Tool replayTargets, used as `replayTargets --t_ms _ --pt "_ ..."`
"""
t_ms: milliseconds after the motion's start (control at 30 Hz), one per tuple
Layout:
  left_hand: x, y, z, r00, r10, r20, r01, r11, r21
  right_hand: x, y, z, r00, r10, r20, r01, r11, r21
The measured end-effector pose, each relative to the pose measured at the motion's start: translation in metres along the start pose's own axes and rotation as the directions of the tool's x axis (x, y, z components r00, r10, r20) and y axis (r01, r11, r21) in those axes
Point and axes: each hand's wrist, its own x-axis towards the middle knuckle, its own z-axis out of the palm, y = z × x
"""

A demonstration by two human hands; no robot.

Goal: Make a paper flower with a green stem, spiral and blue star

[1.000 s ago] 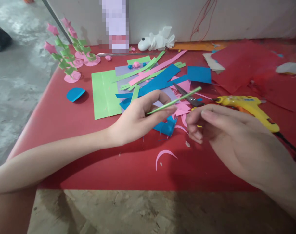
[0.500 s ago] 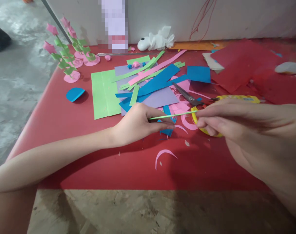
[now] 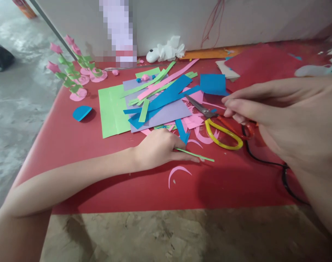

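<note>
While I have the left hand (image 3: 157, 150) clamped on the green strip (image 3: 194, 154) near the scissors (image 3: 223, 135), the right hand's (image 3: 280, 111) fingertips look together, contents unclear. Strip handling, I judge; next move calls for a steady, uncreasing pinch.

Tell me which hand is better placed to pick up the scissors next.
Probably the right hand: it hovers beside the scissors, nearest their handles, with nothing visible in its pinched fingertips. The left hand holds a thin green strip.
</note>
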Motion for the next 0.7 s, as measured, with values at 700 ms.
replayTargets --t_ms 700 --pt "-0.005 0.033 -0.028 0.922 0.267 -0.282 -0.247 0.963 0.106 -0.018 -0.017 -0.023 0.838 -0.435 0.329 0.540 0.746 -0.388"
